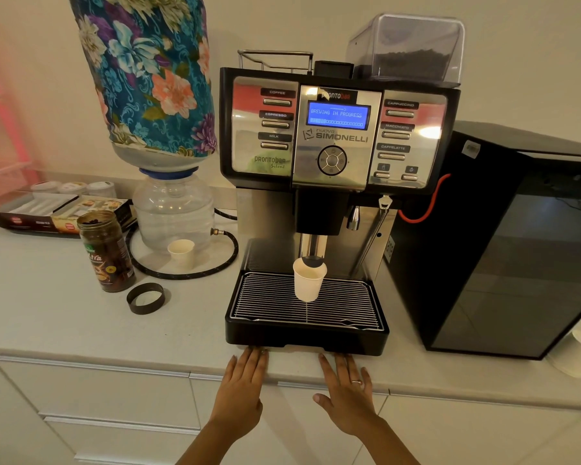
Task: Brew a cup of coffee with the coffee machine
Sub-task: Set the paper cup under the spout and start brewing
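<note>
Your left hand [240,384] and right hand [348,389] flat on counter [64,317] edge, released, gripping nothing: waiting. Cup [308,280] at 12 o'clock under spout [312,251] to catch brew; display [337,116] reads brewing.

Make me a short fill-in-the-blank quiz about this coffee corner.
1. The screen reads "BREWING IN ____".
2. The cup under the spout stands on the machine's ____.
3. Both hands, left and right, lie flat on the ____.
4. The jar stands open; its ____ lies beside it.

Missing: PROGRESS; grate; counter; lid
</note>
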{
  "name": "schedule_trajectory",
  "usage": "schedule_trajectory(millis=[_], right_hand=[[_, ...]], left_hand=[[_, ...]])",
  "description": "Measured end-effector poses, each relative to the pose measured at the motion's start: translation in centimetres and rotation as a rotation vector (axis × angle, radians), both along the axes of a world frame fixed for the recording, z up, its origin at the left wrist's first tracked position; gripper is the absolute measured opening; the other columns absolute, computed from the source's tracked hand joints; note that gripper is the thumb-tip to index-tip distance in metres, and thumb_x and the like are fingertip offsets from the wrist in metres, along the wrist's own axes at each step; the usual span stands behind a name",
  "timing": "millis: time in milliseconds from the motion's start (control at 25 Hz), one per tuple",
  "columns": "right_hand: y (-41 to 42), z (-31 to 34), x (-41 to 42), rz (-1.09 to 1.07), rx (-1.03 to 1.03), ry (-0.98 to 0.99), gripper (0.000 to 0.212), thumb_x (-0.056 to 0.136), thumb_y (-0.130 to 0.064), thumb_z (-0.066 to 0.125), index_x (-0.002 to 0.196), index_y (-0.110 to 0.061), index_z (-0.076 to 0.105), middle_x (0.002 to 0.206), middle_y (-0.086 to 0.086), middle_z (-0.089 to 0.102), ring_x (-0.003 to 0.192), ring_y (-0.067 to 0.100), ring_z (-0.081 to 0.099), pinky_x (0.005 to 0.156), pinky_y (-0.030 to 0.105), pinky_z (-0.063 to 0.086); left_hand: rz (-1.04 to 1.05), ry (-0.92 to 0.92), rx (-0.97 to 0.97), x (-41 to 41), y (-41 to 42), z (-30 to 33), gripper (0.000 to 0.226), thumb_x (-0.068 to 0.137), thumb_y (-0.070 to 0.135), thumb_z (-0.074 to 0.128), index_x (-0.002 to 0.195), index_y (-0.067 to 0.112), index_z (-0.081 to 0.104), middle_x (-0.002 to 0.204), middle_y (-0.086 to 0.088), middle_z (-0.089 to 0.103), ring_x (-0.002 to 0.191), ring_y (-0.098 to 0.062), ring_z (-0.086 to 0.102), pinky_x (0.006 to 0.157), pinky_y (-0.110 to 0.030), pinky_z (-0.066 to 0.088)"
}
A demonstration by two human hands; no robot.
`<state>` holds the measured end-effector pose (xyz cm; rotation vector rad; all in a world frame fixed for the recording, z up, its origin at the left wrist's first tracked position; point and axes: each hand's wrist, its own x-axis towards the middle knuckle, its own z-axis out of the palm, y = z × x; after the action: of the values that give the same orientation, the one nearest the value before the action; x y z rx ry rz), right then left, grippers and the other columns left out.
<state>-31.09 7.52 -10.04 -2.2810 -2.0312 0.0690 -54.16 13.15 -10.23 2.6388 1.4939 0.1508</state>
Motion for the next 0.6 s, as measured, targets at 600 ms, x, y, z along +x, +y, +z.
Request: schedule_trajectory(millis=[600], right_hand=[[0.18,-0.18,-0.04,-0.006,-0.015,0.025,0.101,0.044,-0.071,0.075,0.130,-0.027,0.045,0.121,0.007,0.065,0.106,0.028,0.065,0.078,0.050,0.051]], left_hand=[[0.003,0.002,0.008,0.11,-0.18,0.15,0.112,0.038,0.030,0.088,0.137,0.012,0.038,0.134,-0.009,0.056,0.124,-0.029,0.053,0.111,-0.039,0.004]])
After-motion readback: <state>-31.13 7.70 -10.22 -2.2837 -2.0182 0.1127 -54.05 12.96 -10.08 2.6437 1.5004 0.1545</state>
